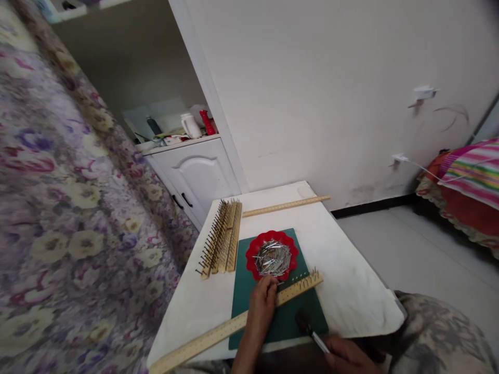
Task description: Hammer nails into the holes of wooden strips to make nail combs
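Observation:
My left hand (265, 293) is closed above a long wooden strip (218, 335), its fingertips pinching what looks like a nail (279, 283) at the front rim of the red scalloped bowl (251, 265). A heap of silvery nails (273, 257) fills the bowl. The strip has rows of small holes, and several nails (310, 280) stand upright near its right end. Low at the table's front edge, my right hand (346, 356) grips a hammer (303, 322) by its metal-coloured handle, the dark head over the green cutting mat (241, 270).
Several wooden strips studded with upright nails (222, 236) lie side by side at the table's left. Another strip (286, 206) lies across the back of the white-covered table (346, 270). A floral curtain (78, 208) and cabinet (198, 171) flank the left; a bed (468, 192) is right.

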A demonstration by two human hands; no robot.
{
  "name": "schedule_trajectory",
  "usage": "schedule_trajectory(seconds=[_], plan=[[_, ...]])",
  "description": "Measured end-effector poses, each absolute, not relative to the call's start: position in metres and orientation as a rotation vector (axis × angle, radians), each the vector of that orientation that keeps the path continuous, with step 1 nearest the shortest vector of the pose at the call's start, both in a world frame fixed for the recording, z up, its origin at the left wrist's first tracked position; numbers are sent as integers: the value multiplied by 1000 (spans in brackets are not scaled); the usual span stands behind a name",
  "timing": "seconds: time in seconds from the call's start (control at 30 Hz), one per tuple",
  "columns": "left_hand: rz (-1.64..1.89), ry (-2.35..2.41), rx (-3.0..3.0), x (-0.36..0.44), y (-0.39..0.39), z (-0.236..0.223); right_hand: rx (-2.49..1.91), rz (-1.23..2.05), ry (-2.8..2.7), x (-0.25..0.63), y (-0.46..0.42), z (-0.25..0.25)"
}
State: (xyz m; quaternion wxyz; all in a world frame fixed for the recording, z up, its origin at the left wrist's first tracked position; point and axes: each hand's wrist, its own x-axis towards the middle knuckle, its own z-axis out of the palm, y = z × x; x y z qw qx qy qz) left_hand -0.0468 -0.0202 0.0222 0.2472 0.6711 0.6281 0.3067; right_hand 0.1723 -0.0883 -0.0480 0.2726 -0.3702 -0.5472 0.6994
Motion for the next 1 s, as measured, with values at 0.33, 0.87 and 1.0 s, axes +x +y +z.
schedule_trajectory(seconds=[0.33,0.87,1.0], plan=[[715,1785,2005,-19,-33,8,-1033,1911,-1454,176,-98,-45],[434,1884,2099,-9,-27,12,-1022,1873,-1543,179,-95,-43],[433,1878,2123,-9,-25,12,-1039,1865,-1531,178,-95,-54]])
